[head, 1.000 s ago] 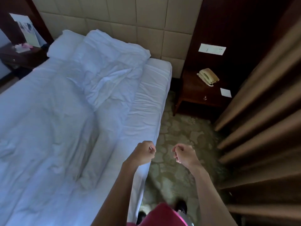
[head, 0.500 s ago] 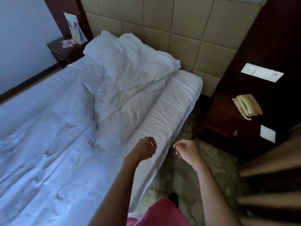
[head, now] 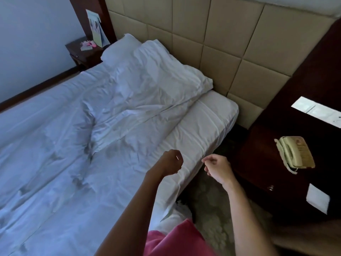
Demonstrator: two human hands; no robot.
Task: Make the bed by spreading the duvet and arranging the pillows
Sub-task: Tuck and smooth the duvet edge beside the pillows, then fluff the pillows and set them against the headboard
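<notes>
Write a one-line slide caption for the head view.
Both hands, left and right, hover curled and empty over the bed's edge; rumpled duvet piled near the pillow.

Tan padded headboard (head: 212,52); dark wood nightstand (head: 287,163) with phone (head: 295,154); patterned carpet (head: 212,209).

The crumpled white duvet (head: 79,145) runs off the left and bottom edges and covers most of the white pillow (head: 118,50) at the headboard. The pale paper card (head: 318,200) on the dark wooden counter (head: 262,163) is too blurred to read.
</notes>
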